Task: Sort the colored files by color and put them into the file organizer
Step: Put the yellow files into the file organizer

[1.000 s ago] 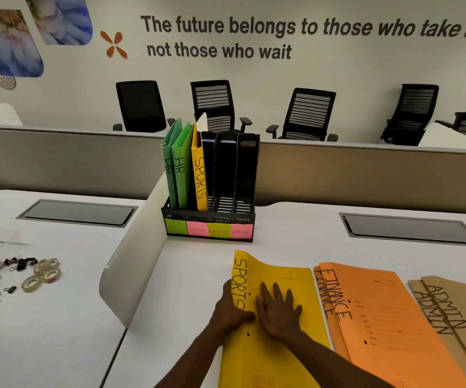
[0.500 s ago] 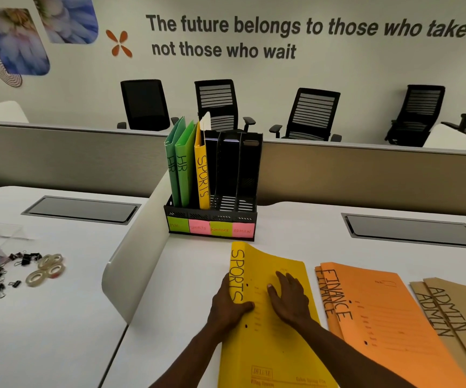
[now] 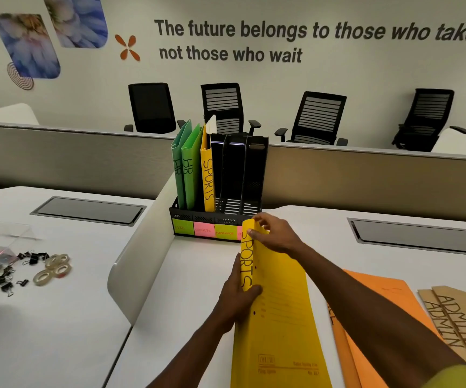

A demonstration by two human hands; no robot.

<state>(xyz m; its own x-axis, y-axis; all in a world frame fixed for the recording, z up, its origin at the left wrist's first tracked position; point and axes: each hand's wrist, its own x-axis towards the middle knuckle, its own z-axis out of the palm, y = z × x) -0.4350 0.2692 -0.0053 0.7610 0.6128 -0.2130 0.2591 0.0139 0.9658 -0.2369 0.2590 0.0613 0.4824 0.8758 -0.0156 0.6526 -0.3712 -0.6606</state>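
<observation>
Since a second ago, both hands have lifted the yellow SPORTS file (image 3: 276, 312) off the desk (image 3: 192, 275) and raised its spine edge; earlier it lay flat under flat palms. Left hand (image 3: 238, 296) grips the spine near its middle, thumb on the front face. Right hand (image 3: 275, 233) pinches the top corner, at 12 o'clock from the left hand. The file tilts up toward the organizer (image 3: 217, 191), its top just in front of the coloured labels.

At 12 o'clock the organizer holds two green HR files (image 3: 187, 169) in its left slot and one yellow SPORTS file (image 3: 208, 175) in the next; the slots to the right look empty. Orange files (image 3: 371, 309) and brown ADMIN files (image 3: 461, 312) lie at 3 o'clock.

To do this step well, stand the file fully upright, spine facing out, and slide it down beside the yellow one already filed, not into the empty slot to its right.
</observation>
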